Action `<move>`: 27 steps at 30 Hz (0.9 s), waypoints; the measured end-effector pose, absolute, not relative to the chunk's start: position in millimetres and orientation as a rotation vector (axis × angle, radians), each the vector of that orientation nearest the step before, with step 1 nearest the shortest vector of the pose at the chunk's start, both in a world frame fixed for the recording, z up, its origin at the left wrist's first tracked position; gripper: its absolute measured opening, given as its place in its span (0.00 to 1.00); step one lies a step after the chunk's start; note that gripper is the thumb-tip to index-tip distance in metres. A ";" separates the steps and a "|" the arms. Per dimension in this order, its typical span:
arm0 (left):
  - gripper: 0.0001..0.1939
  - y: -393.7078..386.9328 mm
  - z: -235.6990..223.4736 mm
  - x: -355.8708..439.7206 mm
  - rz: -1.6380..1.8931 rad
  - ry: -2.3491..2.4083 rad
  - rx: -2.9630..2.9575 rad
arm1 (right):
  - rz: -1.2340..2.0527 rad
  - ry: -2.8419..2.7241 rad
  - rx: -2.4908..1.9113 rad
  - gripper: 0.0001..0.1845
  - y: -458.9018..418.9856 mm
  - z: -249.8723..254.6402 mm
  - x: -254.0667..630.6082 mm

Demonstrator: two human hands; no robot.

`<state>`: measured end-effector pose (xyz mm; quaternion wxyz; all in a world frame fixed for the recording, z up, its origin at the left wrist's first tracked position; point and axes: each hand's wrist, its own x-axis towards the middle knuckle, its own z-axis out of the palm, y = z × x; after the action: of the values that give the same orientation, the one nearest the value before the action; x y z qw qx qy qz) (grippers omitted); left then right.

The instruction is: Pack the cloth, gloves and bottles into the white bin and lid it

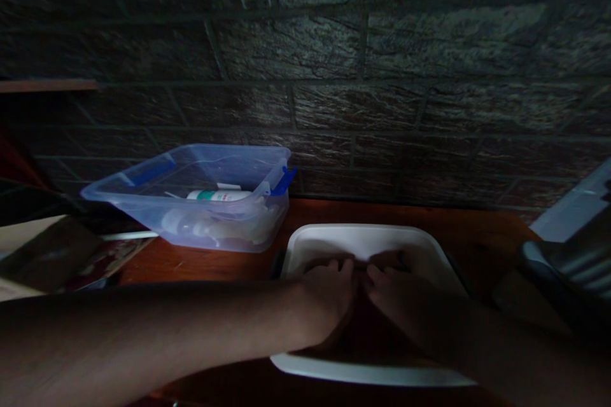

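Observation:
A white tub [365, 233] with rounded corners stands before me on the wooden table, its inside mostly in deep shadow. Both my hands reach down into it. My left hand [329, 296] comes in from the left with its fingers curled. Close beside it, my right hand [390, 292] is also closed, with the thumb side toward the left hand. Something dark lies under and between the hands, too dim to name. Whatever the fingers grip is hidden in the shadow.
A clear plastic box [233, 222] with blue latches, holding a white and green bottle [219, 195], stands behind on the left. An open cardboard box [35, 248] is at far left. A brick wall [315, 102] rises behind the wooden table [191, 267]. Grey ribbed metal [587, 261] borders the right.

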<state>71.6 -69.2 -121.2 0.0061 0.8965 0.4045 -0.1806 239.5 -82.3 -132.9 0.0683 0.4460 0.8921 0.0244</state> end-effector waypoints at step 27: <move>0.29 -69.7 -110.4 79.5 -0.639 1.331 2.668 | 0.172 2.444 1.258 0.29 -83.8 -115.1 233.0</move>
<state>79.5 -69.7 -110.4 0.0461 0.8741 0.4359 -0.2094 233.0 -83.8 -115.1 0.1924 0.4480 0.8709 0.0613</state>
